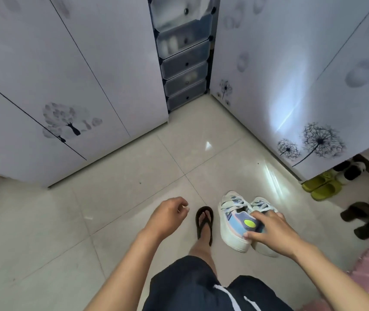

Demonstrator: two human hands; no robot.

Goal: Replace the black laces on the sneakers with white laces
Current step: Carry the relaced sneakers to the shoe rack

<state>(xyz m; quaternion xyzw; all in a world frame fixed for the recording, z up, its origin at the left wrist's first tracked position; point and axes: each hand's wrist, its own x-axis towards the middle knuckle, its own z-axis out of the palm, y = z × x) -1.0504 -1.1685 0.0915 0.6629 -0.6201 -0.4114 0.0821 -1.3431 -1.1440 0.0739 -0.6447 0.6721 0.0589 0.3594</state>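
Glossy tiled floor (134,171), frosted-plastic drawers (184,70)

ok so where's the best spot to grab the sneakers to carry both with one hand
Probably at the heels, from above. The sneakers sit side by side with heels toward the person, so fingers can hook into both collars and pinch the inner walls together, as the right hand is doing now.

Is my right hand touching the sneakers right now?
Touching. The head view shows the right hand gripping the pair of sneakers at the heels, thumb pressed on the near shoe's side and fingers curled over the collars.
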